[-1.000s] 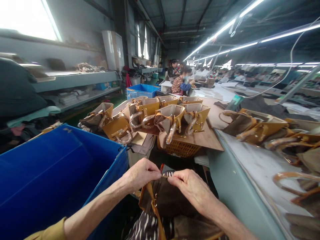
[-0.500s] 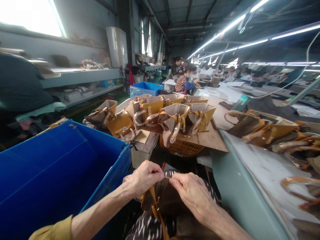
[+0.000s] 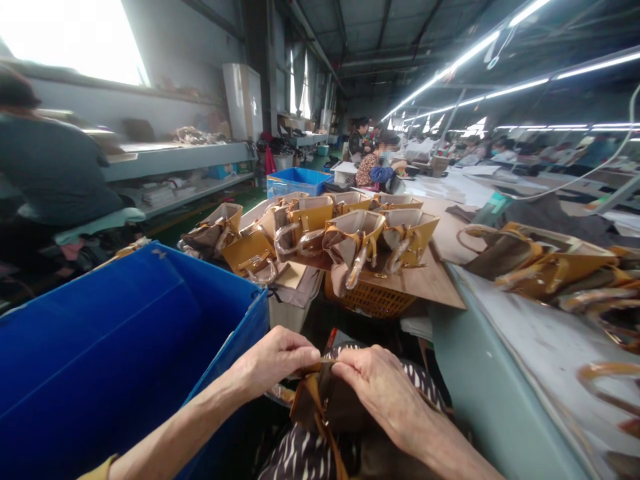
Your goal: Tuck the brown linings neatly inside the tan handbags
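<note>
A brown handbag point(image 3: 341, 403) with tan trim and a tan strap point(image 3: 327, 440) rests on my lap, over black-and-white patterned cloth point(image 3: 295, 453). My left hand point(image 3: 277, 360) pinches the left part of its top edge between thumb and fingers. Close by on the right, my right hand point(image 3: 377, 383) grips the same edge, a short stretch of it showing between the two thumbs. A wrapped handle point(image 3: 281, 395) sticks out below my left hand. The bag's lower part is partly hidden by my right forearm.
Left of my lap stands a large blue bin point(image 3: 90, 353). Ahead, several tan and brown bags point(image 3: 353, 233) stand on a board point(image 3: 430, 287) above an orange basket point(image 3: 370, 300). More bags point(image 3: 540, 257) lie on the right-hand table point(image 3: 520, 333). A person point(image 3: 55, 153) sits at far left.
My left hand has slid slightly left and down along the bag's edge, and both hands still pinch it. The view has shifted a little left, showing more of the seated person.
</note>
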A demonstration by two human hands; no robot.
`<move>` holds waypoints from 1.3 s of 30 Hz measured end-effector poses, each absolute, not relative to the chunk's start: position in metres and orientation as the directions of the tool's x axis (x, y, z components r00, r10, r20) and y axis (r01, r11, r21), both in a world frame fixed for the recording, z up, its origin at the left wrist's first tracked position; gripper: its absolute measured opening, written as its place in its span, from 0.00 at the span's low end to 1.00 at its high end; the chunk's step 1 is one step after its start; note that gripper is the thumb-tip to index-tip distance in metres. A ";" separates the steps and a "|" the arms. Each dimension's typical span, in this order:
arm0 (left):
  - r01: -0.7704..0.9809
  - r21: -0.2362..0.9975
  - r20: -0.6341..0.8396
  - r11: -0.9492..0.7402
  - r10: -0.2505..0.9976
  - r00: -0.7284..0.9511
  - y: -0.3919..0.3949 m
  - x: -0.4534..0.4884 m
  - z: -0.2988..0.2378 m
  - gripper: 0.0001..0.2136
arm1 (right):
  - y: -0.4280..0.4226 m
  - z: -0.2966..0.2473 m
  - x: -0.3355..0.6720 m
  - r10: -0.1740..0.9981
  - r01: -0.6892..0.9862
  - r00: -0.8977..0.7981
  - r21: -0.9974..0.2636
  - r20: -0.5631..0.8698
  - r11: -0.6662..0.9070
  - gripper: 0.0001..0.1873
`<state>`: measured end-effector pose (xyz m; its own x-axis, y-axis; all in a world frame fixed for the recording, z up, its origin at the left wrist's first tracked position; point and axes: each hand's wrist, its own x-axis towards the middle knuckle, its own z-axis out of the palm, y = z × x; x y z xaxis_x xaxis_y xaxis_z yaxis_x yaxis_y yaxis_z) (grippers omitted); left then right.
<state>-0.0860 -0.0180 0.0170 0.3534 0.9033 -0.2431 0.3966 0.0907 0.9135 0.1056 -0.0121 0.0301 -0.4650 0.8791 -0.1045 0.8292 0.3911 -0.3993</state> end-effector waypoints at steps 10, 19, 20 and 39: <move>0.403 0.884 -0.365 0.237 0.889 0.278 -0.020 -0.067 0.010 0.10 | -0.018 0.019 0.106 0.894 0.862 -0.444 -0.297 -0.054 0.410 0.19; 0.542 0.837 -0.240 0.074 0.940 0.242 -0.030 -0.051 0.019 0.13 | -0.016 0.041 0.121 0.803 0.743 -0.565 -0.538 -0.188 0.397 0.07; 0.553 0.832 -0.233 0.056 0.938 0.255 -0.029 -0.047 0.019 0.12 | -0.015 0.042 0.122 0.786 0.735 -0.584 -0.543 -0.203 0.406 0.08; 0.065 0.989 -0.147 0.132 0.906 0.398 -0.020 -0.034 -0.033 0.24 | -0.035 0.007 0.279 0.981 -0.205 0.148 -0.974 -0.124 -0.092 0.14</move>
